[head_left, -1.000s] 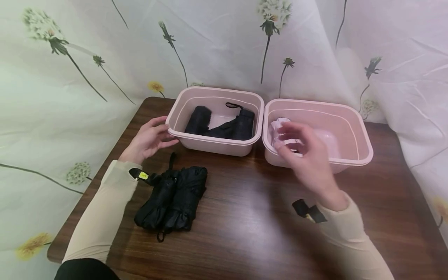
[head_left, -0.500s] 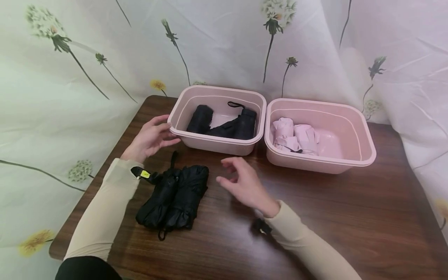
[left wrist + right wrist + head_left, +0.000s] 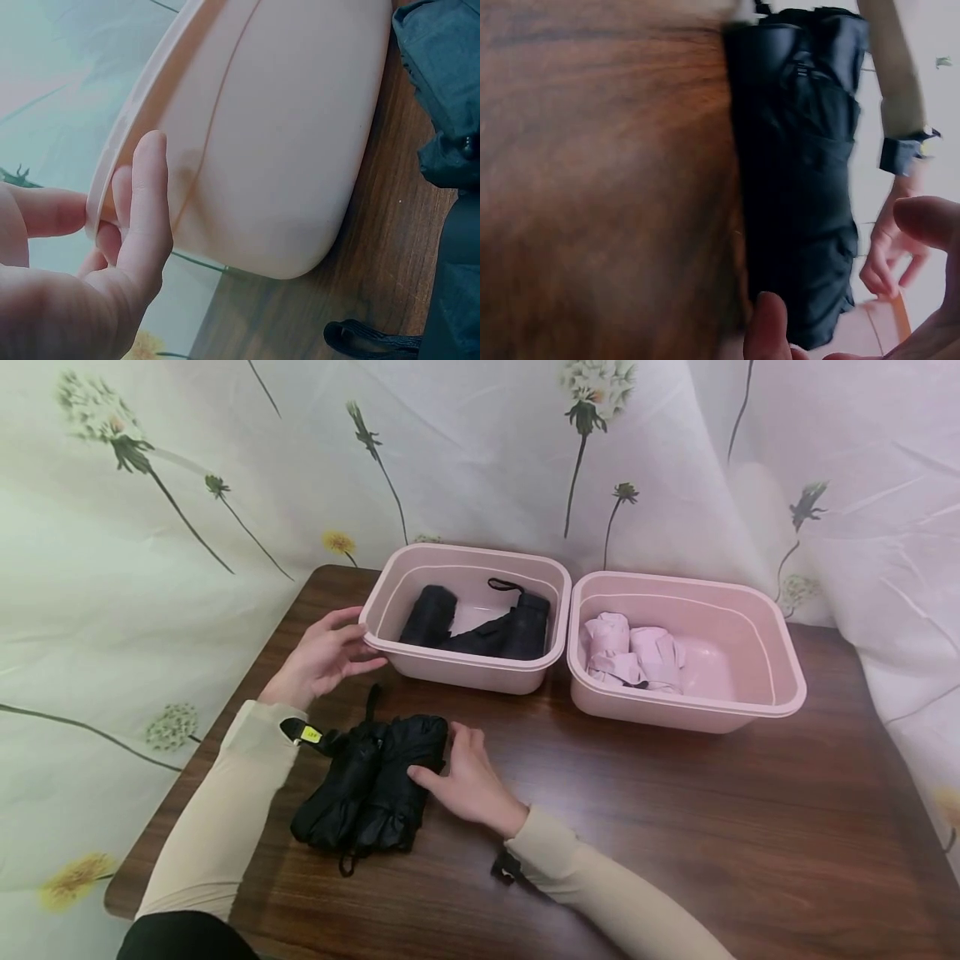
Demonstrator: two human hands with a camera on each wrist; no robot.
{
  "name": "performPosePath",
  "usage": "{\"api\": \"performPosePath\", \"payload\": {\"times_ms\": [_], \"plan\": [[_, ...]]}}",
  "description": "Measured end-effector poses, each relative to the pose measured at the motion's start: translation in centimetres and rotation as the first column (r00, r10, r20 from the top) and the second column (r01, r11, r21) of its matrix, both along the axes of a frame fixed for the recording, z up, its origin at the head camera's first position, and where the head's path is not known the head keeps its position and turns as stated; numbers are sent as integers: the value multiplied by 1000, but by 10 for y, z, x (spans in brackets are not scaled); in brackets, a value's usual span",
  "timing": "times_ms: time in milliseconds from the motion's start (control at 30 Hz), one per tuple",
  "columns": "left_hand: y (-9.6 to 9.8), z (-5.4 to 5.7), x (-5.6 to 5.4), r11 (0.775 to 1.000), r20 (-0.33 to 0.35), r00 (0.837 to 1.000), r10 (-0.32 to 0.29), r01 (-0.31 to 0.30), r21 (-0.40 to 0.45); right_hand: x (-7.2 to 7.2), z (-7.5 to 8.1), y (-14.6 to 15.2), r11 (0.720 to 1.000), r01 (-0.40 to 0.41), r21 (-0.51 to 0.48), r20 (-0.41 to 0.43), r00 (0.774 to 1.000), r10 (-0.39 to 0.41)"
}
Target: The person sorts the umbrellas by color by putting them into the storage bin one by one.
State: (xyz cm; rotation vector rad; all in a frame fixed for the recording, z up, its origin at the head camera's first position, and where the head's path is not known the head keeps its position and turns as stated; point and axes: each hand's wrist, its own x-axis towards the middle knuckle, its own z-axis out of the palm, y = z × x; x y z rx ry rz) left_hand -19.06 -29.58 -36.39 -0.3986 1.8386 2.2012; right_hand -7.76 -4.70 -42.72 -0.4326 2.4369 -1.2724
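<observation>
My left hand holds the left corner of a pale pink plastic tub; in the left wrist view its fingers pinch the rim from both sides. Two folded black umbrellas lie side by side on the table: the left umbrella and the right umbrella, with wrist loops at their ends. At the far right end of the right umbrella is my right hand, thumb and fingers spread apart around its edge. The right wrist view shows the thumb and a fingertip right at the umbrella's end.
Black folded umbrellas lie inside the left tub. Beside it stands a second pink tub with pink rolled bundles at its left end. Both tubs stand on the brown wooden table, against a flower-printed cloth.
My right hand has left the right tub, uncovering the pink bundles, and moved left and down to the right black umbrella. My left hand stays at the left tub's rim.
</observation>
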Motion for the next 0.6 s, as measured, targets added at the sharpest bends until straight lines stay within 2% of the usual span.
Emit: {"api": "performPosePath", "payload": {"times_ms": [167,367,600], "plan": [[1,1,2,1000,-1,1000,-1,1,-11,4,-5,-15,989,-11,147,-73,997,22],[1,2,3,1000,-3,1000,2,-2,-15,10,-4,-31,941,-25,337,-144,987,78],[2,0,2,1000,-8,1000,9,-9,-8,11,-5,-42,877,-8,481,-160,982,98]]}}
